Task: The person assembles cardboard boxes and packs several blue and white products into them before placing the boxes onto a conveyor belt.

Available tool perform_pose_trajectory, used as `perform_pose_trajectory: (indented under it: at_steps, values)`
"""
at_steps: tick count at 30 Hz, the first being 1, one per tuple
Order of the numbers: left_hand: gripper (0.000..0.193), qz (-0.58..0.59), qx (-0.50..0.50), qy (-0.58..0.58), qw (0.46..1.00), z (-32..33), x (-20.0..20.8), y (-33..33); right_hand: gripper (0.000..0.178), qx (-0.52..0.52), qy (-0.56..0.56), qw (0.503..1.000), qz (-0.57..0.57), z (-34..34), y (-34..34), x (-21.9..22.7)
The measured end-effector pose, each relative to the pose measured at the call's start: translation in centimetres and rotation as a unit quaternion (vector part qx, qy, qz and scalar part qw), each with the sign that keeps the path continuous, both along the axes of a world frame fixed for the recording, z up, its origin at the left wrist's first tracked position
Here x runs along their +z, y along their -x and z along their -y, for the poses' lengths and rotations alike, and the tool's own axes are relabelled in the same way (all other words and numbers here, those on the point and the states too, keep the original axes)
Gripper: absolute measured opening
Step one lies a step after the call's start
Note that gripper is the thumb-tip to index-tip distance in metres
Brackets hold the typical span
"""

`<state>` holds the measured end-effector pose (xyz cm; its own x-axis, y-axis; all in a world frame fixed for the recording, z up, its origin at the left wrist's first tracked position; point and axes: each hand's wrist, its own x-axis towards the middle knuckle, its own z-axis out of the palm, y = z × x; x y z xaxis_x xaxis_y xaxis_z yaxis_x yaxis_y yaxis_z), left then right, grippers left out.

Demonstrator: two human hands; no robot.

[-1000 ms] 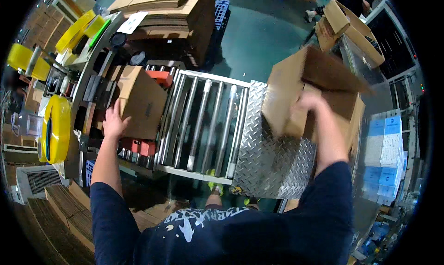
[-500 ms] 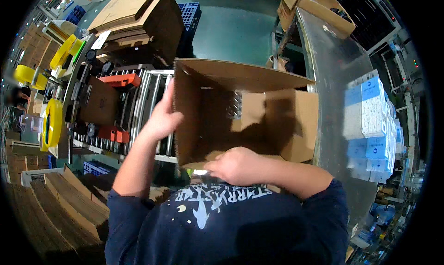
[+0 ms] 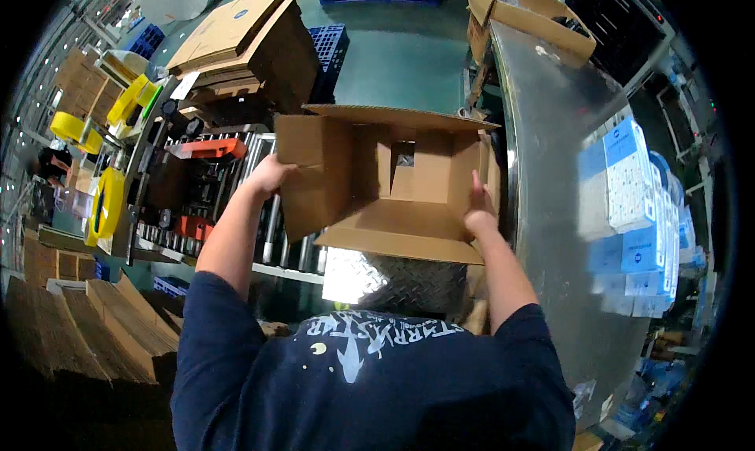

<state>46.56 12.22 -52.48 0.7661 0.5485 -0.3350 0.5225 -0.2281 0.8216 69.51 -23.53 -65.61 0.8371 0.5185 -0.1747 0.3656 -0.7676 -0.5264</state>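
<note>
An open cardboard box (image 3: 377, 215) is in front of me, its flaps standing out around the mouth. Between the panels at its bottom, a small squarish gap shows something dark below. My left hand (image 3: 271, 176) grips the edge of the left flap, its fingers partly hidden behind the cardboard. On the opposite side, my right hand (image 3: 480, 209) is clasped over the right wall, thumb up on the inner face and the other fingers mostly out of sight. Below the box's near flap lies a metal tread plate (image 3: 393, 278).
A roller conveyor (image 3: 271, 239) with a taping machine (image 3: 208, 148) and yellow tape rolls (image 3: 106, 203) extends to the left. Flat cardboard stacks (image 3: 236, 42) stand behind it and at lower left. On the right, a metal table (image 3: 543, 176) bears blue-and-white packs (image 3: 633, 184).
My right hand has gone from the box's near edge to its right wall. The left flap now leans outward, with my left hand still on it, and the near flap has dropped open toward me.
</note>
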Motion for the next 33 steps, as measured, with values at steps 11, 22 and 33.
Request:
perform_pose_trajectory:
  at_steps: [11,22,33]
  values:
    - [0.032,-0.061,-0.073,-0.234,0.968,-4.4,11.2,0.9,0.05,0.117,0.047,0.992,0.031,-1.2,11.2,18.7]
    - [0.032,0.014,-0.146,-0.009,0.989,-2.9,8.2,6.9,0.052,-0.098,-0.005,0.995,0.021,4.7,18.5,12.4]
    - [0.081,-0.11,-0.26,-0.362,0.888,6.3,2.7,9.6,0.045,-0.056,0.041,0.993,0.097,5.8,20.8,12.0]
